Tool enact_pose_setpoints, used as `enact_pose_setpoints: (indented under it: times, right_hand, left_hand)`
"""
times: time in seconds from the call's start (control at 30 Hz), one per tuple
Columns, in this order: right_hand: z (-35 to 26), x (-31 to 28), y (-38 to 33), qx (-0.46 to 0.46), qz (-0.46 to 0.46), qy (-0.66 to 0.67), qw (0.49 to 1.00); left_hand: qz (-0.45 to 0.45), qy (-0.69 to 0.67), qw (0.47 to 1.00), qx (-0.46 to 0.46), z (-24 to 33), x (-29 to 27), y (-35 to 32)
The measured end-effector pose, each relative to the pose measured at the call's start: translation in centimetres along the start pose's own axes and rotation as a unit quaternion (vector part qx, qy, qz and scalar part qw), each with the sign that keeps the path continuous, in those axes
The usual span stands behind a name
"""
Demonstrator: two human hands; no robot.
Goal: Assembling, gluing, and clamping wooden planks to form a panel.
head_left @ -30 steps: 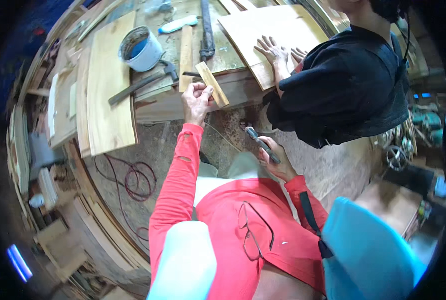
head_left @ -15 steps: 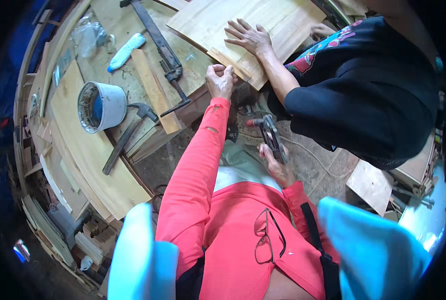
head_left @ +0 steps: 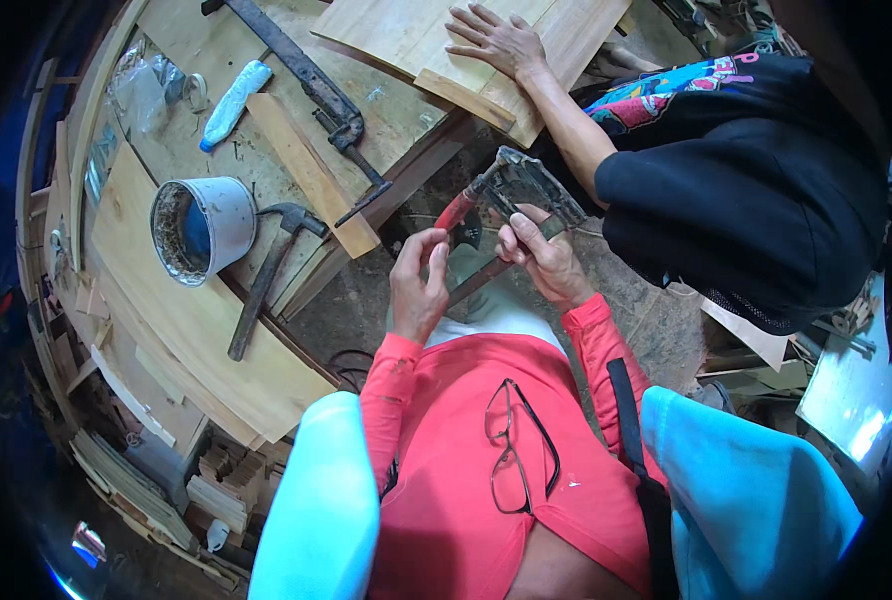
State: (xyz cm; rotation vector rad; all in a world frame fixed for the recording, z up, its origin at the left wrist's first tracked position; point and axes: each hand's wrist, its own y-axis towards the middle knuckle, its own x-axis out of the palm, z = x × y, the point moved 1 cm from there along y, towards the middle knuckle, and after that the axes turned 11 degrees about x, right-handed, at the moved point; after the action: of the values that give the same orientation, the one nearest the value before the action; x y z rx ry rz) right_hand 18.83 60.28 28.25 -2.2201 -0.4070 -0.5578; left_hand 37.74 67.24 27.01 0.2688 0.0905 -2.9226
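My right hand (head_left: 544, 258) grips a metal staple gun (head_left: 519, 190) with a red handle end, held in front of my chest. My left hand (head_left: 418, 282) is raised beside it, fingers loosely apart, fingertips close to the tool's red part (head_left: 456, 211) and holding nothing that I can see. Both arms wear red sleeves. A pair of glasses (head_left: 514, 447) hangs on my red shirt. A thin wooden strip (head_left: 313, 174) lies on the workbench (head_left: 206, 330) just beyond my left hand.
On the bench lie a hammer (head_left: 266, 270), a white tin (head_left: 204, 227) of small metal bits, a long bar clamp (head_left: 306, 80) and a plastic bottle (head_left: 232, 102). Another person in black presses a hand (head_left: 494, 40) on plywood sheets (head_left: 406, 30). Wood offcuts (head_left: 156, 480) are stacked at lower left.
My left hand has left the bench edge and come back toward my chest. My right hand has lifted the staple gun up between both hands. The view has tilted.
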Motion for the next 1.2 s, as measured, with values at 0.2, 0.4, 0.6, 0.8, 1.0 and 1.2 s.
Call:
enact_pose_setpoints:
  times: [0.2, 0.4, 0.6, 0.8, 1.0, 1.2]
  right_hand:
    - [-1.1, 1.7, -0.9, 0.038, -0.084, 0.059, 0.994]
    - [-0.5, 4.5, -1.3, 0.035, -0.173, 0.107, 0.979]
    - [0.4, 5.3, -2.2, 0.016, -0.175, 0.133, 0.976]
    - [0.3, 4.6, -2.6, 0.0, -0.197, 0.092, 0.976]
    - [-0.4, 4.9, -3.2, -0.003, -0.206, 0.116, 0.972]
    - [-0.4, 5.6, -3.8, 0.003, -0.167, 0.137, 0.976]
  left_hand:
    - [0.068, 0.01, 0.996, 0.056, 1.7, -2.1, -1.2]
    - [0.049, -0.125, 0.991, -0.029, 3.7, -4.8, -2.2]
    - [0.088, -0.06, 0.994, -0.02, 5.2, -5.4, -3.6]
    - [0.156, 0.028, 0.984, 0.084, 5.5, -5.0, -4.4]
    - [0.054, -0.157, 0.983, -0.077, 6.5, -6.3, -5.4]
    - [0.165, 0.052, 0.979, 0.107, 6.1, -4.2, -5.1]
